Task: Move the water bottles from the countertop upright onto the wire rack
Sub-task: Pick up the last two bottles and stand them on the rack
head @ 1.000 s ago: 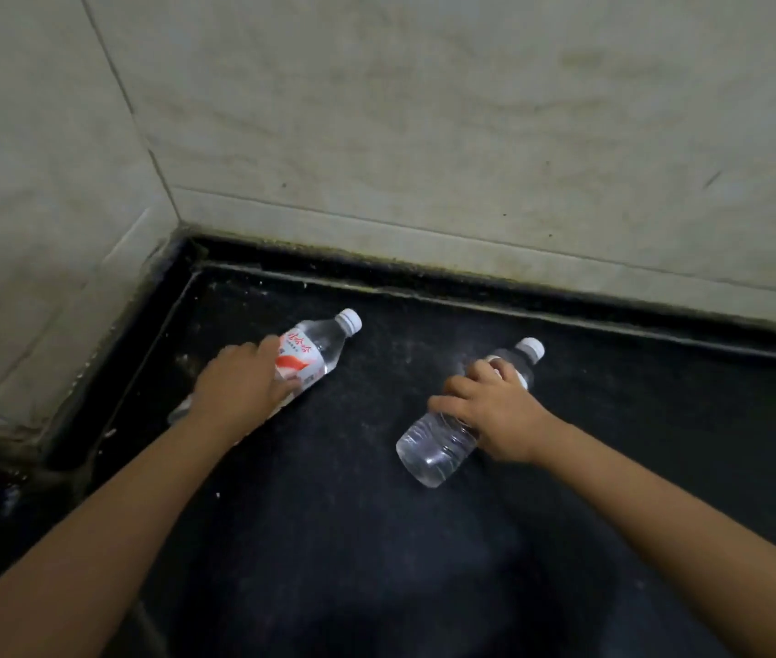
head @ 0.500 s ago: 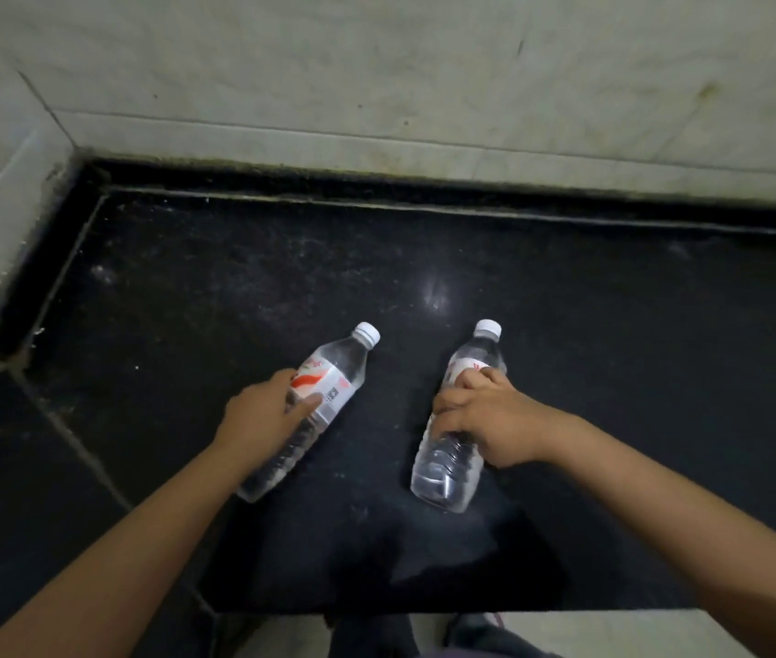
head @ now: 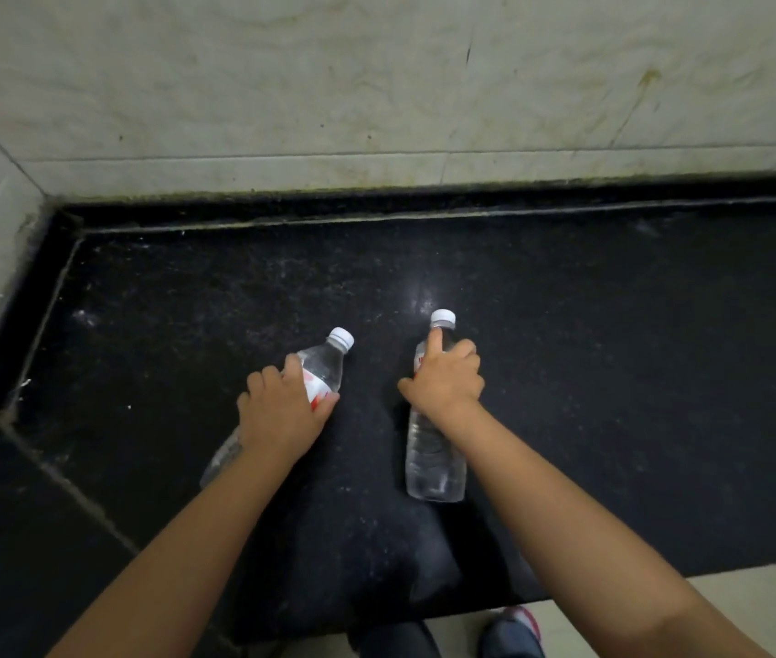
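Two clear plastic water bottles with white caps are over the black stone countertop, near its front edge and a little apart. The left hand is wrapped round the left bottle at its red-and-white label, the bottle slanting. The right hand clasps the right bottle at its shoulder, forefinger stretched toward the cap. Stained pale wall tiles rise behind, a shoe shows below

Left hand covers the middle of the left bottle; label print unreadable. Right hand hides most of the right bottle's label. Shoe cut off by bottom edge. Bench runs out of frame right.
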`<move>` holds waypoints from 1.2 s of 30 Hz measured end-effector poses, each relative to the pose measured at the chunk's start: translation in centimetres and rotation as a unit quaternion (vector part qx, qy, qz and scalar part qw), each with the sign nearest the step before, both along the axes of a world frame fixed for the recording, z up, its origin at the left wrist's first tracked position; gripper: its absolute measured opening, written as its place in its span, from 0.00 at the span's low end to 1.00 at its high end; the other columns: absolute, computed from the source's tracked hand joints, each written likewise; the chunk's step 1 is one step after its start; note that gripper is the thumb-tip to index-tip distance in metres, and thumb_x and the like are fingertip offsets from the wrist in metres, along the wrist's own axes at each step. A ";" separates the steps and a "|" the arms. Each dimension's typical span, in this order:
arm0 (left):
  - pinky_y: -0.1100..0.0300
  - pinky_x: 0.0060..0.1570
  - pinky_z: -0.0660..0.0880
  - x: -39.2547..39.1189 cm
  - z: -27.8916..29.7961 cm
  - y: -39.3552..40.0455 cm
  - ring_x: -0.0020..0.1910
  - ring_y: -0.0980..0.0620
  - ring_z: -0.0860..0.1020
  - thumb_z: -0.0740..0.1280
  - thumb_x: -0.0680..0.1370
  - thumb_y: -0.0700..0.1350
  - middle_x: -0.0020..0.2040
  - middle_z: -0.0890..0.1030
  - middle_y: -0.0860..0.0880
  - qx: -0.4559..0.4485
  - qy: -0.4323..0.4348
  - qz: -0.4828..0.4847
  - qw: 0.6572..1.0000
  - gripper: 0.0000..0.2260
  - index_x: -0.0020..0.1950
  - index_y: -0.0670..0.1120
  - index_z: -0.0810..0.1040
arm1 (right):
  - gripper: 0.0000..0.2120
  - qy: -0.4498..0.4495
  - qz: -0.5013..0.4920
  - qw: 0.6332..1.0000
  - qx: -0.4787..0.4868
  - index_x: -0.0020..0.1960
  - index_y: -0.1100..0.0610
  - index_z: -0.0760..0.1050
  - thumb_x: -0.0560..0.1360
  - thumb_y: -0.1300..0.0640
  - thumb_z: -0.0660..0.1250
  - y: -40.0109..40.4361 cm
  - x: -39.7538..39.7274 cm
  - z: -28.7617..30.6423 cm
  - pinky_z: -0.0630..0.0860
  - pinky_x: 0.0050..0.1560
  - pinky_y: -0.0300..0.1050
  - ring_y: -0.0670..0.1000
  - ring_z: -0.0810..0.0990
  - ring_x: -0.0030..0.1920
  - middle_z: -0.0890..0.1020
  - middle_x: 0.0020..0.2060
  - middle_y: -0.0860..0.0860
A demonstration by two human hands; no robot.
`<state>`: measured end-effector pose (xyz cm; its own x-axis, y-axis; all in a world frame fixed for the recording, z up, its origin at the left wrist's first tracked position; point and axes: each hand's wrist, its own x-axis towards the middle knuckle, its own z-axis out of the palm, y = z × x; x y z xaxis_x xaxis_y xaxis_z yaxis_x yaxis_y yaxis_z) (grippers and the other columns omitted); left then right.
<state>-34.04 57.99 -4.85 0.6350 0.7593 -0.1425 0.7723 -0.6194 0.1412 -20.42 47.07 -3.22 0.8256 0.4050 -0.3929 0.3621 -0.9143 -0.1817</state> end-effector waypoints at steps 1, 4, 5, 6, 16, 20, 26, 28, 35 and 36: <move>0.47 0.51 0.70 -0.1 -0.2 0.1 0.54 0.40 0.71 0.63 0.72 0.59 0.57 0.73 0.38 0.006 -0.004 -0.003 1.000 0.31 0.67 0.42 0.61 | 0.40 0.010 0.015 1.000 0.013 0.71 0.52 0.47 0.68 0.45 0.67 -0.4 0.0 0.0 0.72 0.55 0.55 0.63 0.66 0.61 0.61 0.62 0.65; 0.48 0.50 0.71 -0.1 -0.4 -0.2 0.53 0.40 0.71 0.62 0.73 0.59 0.56 0.74 0.38 0.023 0.009 -0.013 1.000 0.29 0.67 0.42 0.61 | 0.36 0.041 0.061 0.996 0.049 0.68 0.50 0.50 0.67 0.48 0.66 -2.8 -0.6 0.1 0.72 0.52 0.54 0.63 0.67 0.59 0.64 0.60 0.62; 0.49 0.50 0.71 -0.1 -0.3 -0.4 0.53 0.41 0.71 0.61 0.74 0.59 0.56 0.74 0.38 0.030 0.018 -0.015 0.999 0.29 0.67 0.42 0.61 | 0.36 0.031 0.072 0.996 0.048 0.68 0.50 0.51 0.67 0.48 0.66 -3.8 -1.0 0.0 0.72 0.52 0.53 0.63 0.67 0.58 0.64 0.59 0.62; 0.49 0.50 0.71 0.0 -0.1 -0.6 0.53 0.41 0.71 0.61 0.74 0.59 0.56 0.74 0.38 0.036 0.025 -0.016 0.999 0.29 0.67 0.42 0.61 | 0.35 0.008 0.086 0.996 0.039 0.68 0.50 0.51 0.68 0.47 0.65 -4.6 -1.4 -0.2 0.72 0.52 0.53 0.62 0.67 0.58 0.64 0.60 0.61; 0.44 0.50 0.70 4.8 6.0 -14.1 0.55 0.36 0.70 0.68 0.72 0.52 0.54 0.74 0.34 -0.021 -0.119 0.038 0.992 0.24 0.59 0.37 0.66 | 0.31 -0.019 0.038 0.975 0.216 0.69 0.55 0.53 0.73 0.49 0.64 -18.1 2.3 3.7 0.71 0.49 0.50 0.62 0.69 0.59 0.65 0.60 0.61; 0.43 0.53 0.68 11.9 9.2 -26.6 0.56 0.34 0.68 0.67 0.73 0.52 0.56 0.72 0.33 -0.014 -0.218 -0.046 0.975 0.25 0.60 0.36 0.64 | 0.31 -0.147 0.037 0.949 0.275 0.69 0.56 0.55 0.73 0.49 0.64 -30.8 7.2 8.1 0.71 0.47 0.50 0.62 0.69 0.57 0.66 0.59 0.61; 0.44 0.60 0.62 23.5 15.3 -45.8 0.62 0.37 0.63 0.65 0.74 0.50 0.63 0.65 0.32 -0.045 -0.384 -0.167 0.907 0.31 0.67 0.33 0.57 | 0.32 -0.315 -0.049 0.897 0.307 0.69 0.61 0.57 0.72 0.51 0.66 -48.8 13.6 15.0 0.69 0.45 0.50 0.62 0.68 0.56 0.66 0.59 0.64; 0.44 0.60 0.61 26.8 17.7 -51.2 0.62 0.36 0.64 0.66 0.74 0.49 0.63 0.66 0.31 -0.050 -0.428 -0.200 0.880 0.31 0.66 0.30 0.59 | 0.32 -0.353 -0.087 0.876 0.317 0.68 0.64 0.58 0.72 0.52 0.67 -53.9 15.6 17.0 0.70 0.47 0.52 0.63 0.68 0.57 0.66 0.59 0.65; 0.45 0.57 0.62 37.0 24.2 -64.6 0.56 0.36 0.67 0.68 0.73 0.48 0.56 0.70 0.32 -0.027 -0.524 -0.298 0.797 0.31 0.65 0.33 0.56 | 0.30 -0.464 -0.162 0.800 0.344 0.62 0.71 0.64 0.68 0.57 0.71 -68.7 23.7 22.2 0.73 0.50 0.56 0.68 0.72 0.54 0.69 0.56 0.69; 0.45 0.57 0.63 38.5 24.8 -66.1 0.56 0.36 0.66 0.68 0.73 0.47 0.57 0.70 0.32 -0.035 -0.536 -0.302 0.787 0.30 0.63 0.30 0.59 | 0.30 -0.478 -0.166 0.791 0.345 0.62 0.71 0.64 0.68 0.57 0.72 -70.5 25.2 22.8 0.73 0.50 0.56 0.68 0.72 0.54 0.69 0.56 0.69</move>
